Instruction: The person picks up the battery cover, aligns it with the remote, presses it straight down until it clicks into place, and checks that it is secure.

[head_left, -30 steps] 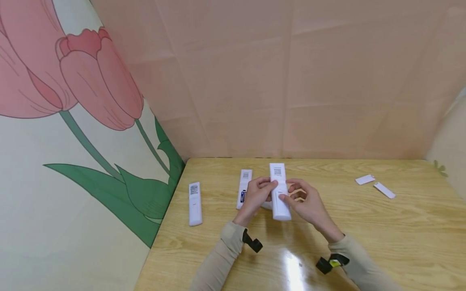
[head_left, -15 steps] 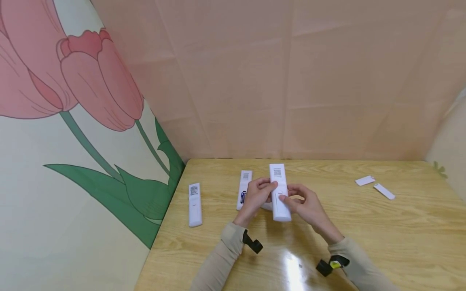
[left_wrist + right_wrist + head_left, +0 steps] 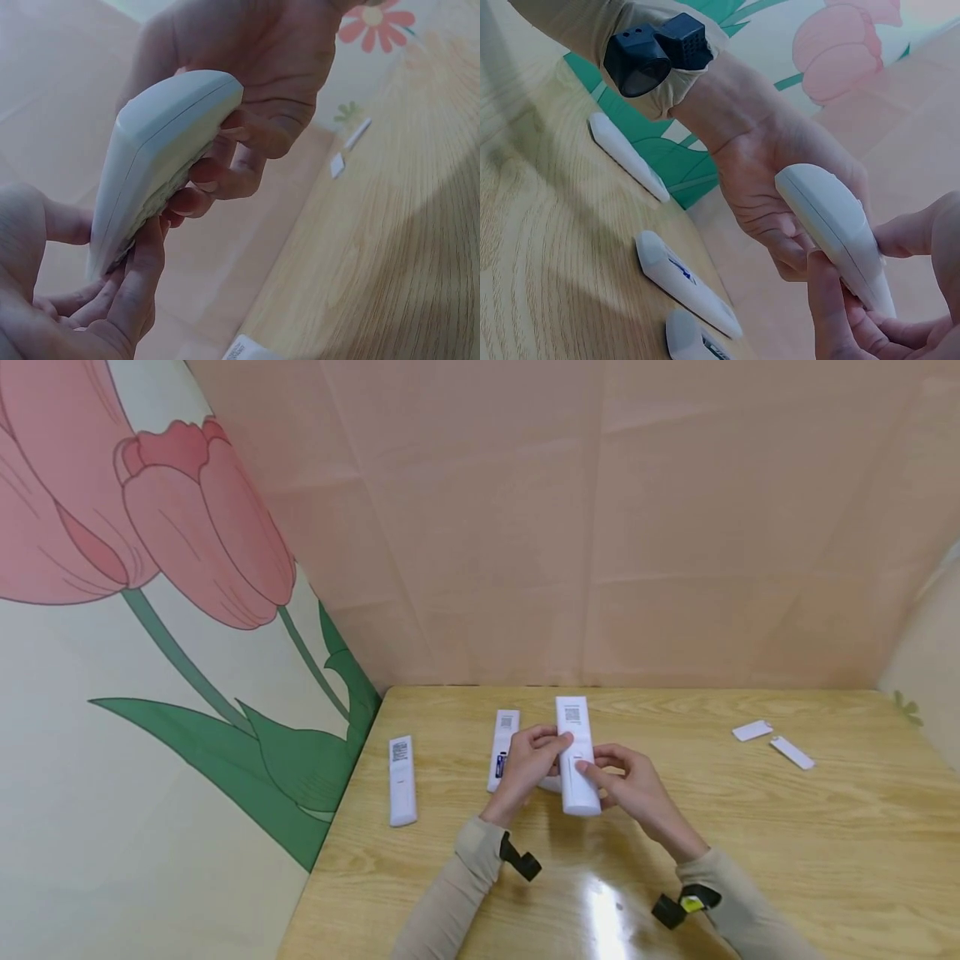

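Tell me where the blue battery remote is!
In the head view, the remote with the blue battery lies on the left half of the table, partly behind the left hand, between the leftmost remote and the held remote.

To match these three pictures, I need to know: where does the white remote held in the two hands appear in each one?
Head: the held remote is slightly right of centre, just below mid-height.
Left wrist: the held remote is left of centre, slanting down to the left.
Right wrist: the held remote is right of centre, mostly in the lower half.
Shared landmark: the wooden table.
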Tool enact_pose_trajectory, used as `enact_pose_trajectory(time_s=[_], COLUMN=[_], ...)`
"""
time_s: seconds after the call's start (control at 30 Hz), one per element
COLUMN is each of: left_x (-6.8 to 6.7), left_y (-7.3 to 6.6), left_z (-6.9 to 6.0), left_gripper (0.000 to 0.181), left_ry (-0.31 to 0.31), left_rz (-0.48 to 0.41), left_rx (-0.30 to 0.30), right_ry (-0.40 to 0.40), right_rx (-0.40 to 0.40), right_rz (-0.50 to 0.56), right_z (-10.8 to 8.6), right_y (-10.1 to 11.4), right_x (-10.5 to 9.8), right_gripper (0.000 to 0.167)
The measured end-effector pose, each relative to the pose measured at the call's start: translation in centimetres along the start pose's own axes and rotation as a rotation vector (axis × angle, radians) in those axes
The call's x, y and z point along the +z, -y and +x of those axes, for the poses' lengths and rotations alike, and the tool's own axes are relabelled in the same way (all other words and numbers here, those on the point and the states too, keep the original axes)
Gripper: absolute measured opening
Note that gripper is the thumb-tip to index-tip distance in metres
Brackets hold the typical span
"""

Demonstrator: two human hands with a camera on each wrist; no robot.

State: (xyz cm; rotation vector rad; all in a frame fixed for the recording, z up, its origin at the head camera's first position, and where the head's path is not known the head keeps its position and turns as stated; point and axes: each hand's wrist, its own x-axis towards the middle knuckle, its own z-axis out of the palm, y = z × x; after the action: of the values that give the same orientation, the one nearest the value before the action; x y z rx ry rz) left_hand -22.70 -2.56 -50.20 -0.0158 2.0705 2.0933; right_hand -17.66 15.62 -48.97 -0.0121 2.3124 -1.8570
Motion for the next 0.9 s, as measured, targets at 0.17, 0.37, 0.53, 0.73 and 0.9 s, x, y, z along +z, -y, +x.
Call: enact_pose_trajectory(time_s=[0.17, 0.37, 0.53, 0.73, 0.9], left_x=[0.19, 0.43, 0.41, 0.42, 0.46], left_y=[-0.09, -0.03, -0.11, -0.14, -0.14], left_z=[0.04, 0.26, 0.27, 0.15, 0.19], left_gripper=[0.028, 0.027, 0.028, 0.027, 0.027], left_ry=[0.002, 0.005, 0.014, 0.013, 0.022], left_rz=[0.004, 0.006, 0.004, -0.005, -0.018], left_rx=[0.006, 0.007, 0.001, 0.013, 0.026], right_ry=[-0.003, -0.008, -0.008, -0.019, -0.027], right_rx=[-0.008, -0.017, -0.019, -0.027, -0.039], right_rz=[0.005, 0.006, 0.009, 0.006, -0.005], right_z=[-0.03, -0.07, -0.13, -0.16, -0.15], right_y=[0.01, 0.01, 0.07, 0.08, 0.04], right_x=[-0.12, -0.26, -0.34, -0.27, -0.25], right_gripper=[0.054, 0.053, 0.053, 0.051, 0.050])
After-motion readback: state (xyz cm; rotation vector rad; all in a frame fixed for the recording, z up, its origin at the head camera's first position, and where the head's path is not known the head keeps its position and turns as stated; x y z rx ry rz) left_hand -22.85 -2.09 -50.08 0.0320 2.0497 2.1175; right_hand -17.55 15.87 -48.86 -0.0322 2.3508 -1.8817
